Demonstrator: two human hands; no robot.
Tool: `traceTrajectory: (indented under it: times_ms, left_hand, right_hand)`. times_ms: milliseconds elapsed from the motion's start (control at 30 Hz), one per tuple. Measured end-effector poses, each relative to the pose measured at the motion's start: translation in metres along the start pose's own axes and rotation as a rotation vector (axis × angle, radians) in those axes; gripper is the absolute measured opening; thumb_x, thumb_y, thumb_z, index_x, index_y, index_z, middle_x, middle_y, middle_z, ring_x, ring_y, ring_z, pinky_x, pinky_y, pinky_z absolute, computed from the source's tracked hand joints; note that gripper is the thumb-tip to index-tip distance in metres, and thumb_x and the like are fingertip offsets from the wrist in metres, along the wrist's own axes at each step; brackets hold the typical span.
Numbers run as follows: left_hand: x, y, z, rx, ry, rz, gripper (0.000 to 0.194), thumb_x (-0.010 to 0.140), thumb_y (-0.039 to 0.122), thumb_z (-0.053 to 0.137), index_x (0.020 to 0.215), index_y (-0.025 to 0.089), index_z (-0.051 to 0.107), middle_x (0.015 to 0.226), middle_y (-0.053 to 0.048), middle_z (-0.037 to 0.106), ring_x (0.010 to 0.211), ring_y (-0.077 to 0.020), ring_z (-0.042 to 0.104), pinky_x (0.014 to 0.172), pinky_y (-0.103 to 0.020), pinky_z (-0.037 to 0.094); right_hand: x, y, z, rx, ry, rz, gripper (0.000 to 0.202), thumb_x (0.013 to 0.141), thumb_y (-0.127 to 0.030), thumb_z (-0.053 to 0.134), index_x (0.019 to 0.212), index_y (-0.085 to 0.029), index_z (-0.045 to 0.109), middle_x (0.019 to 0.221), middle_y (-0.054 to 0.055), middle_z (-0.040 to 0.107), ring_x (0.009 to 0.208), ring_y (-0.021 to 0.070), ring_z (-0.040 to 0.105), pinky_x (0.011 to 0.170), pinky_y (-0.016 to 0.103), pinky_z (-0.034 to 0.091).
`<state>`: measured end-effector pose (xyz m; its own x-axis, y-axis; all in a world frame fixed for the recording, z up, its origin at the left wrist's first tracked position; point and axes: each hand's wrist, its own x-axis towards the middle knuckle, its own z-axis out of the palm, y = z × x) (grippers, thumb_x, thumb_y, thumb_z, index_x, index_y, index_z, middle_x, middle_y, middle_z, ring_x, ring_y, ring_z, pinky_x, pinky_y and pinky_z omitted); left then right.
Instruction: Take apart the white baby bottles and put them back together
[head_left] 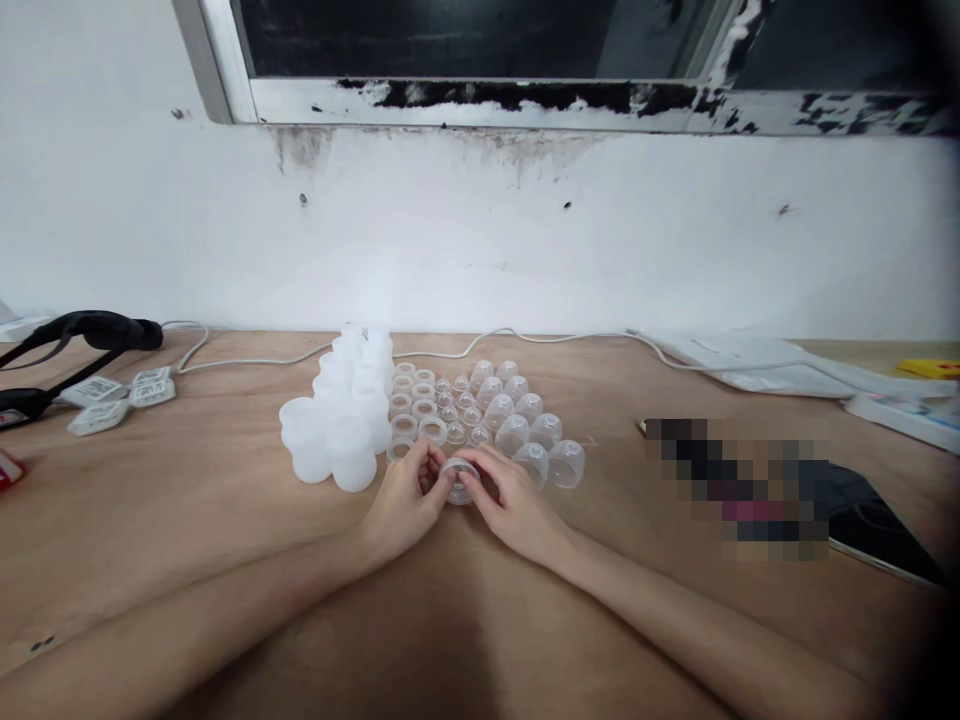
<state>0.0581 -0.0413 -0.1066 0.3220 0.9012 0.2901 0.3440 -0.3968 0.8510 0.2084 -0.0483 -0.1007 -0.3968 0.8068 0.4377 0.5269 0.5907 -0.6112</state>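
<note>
Between my two hands, just above the table's middle, is a clear round plastic ring [460, 493]. My left hand [409, 500] pinches its left side with thumb and fingers. On the right side, my right hand [517, 505] grips it the same way. Beyond my hands lie rows of translucent rings [433, 430], several small clear nipple-shaped pieces [470, 416] and clear domed caps [566, 464]. White translucent bottles [352, 455] stand grouped to the left of the rings.
Black straps [97, 325] and small white labelled packets [100, 416] lie at the left. A white cable [480, 345] runs along the wall. At the right are a black phone-like object [877, 520], a pixelated area and a plastic bag [742, 365].
</note>
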Motion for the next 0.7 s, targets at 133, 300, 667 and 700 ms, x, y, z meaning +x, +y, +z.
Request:
traceTrajectory:
  times_ms: [133,300,667,700]
  left_hand:
    - [-0.0006,0.0009,-0.0002,0.049,-0.002,0.036,0.010,0.078,0.024,0.042,0.075,0.015,0.040,0.066,0.001,0.046,0.056,-0.0080,0.042,0.052,-0.020,0.034]
    - [0.0005,-0.0015,0.0010,0.066,-0.025,0.024,0.008,0.075,0.022,0.044,0.075,0.015,0.040,0.063,0.002,0.046,0.056,-0.0080,0.042,0.051,-0.019,0.034]
    - [-0.0004,-0.0034,-0.0004,-0.059,-0.005,-0.033,0.013,0.078,0.026,0.044,0.076,0.014,0.040,0.070,-0.001,0.052,0.062,-0.0099,0.050,0.056,-0.021,0.039]
    - [-0.0005,-0.0039,-0.0003,-0.045,-0.009,-0.029,0.013,0.077,0.026,0.044,0.076,0.014,0.040,0.070,-0.001,0.052,0.062,-0.0099,0.050,0.056,-0.021,0.039]
  right_hand:
    - [0.0012,0.0023,0.0013,0.003,0.004,0.037,0.019,0.079,-0.016,0.040,0.091,-0.017,0.055,0.076,0.003,0.051,0.068,0.0121,0.046,0.064,0.026,0.038]
    - [0.0031,0.0012,0.0029,-0.006,0.010,0.079,0.021,0.077,-0.012,0.040,0.085,-0.016,0.058,0.071,0.003,0.048,0.064,0.0117,0.045,0.062,0.026,0.038]
    - [-0.0002,0.0038,0.0051,0.113,-0.023,0.088,0.024,0.078,-0.018,0.041,0.099,-0.018,0.051,0.080,0.002,0.057,0.069,0.0119,0.051,0.064,0.024,0.040]
    - [-0.0002,0.0044,0.0055,0.115,-0.038,0.110,0.024,0.077,-0.017,0.040,0.099,-0.018,0.051,0.077,0.001,0.058,0.065,0.0114,0.050,0.062,0.024,0.040]
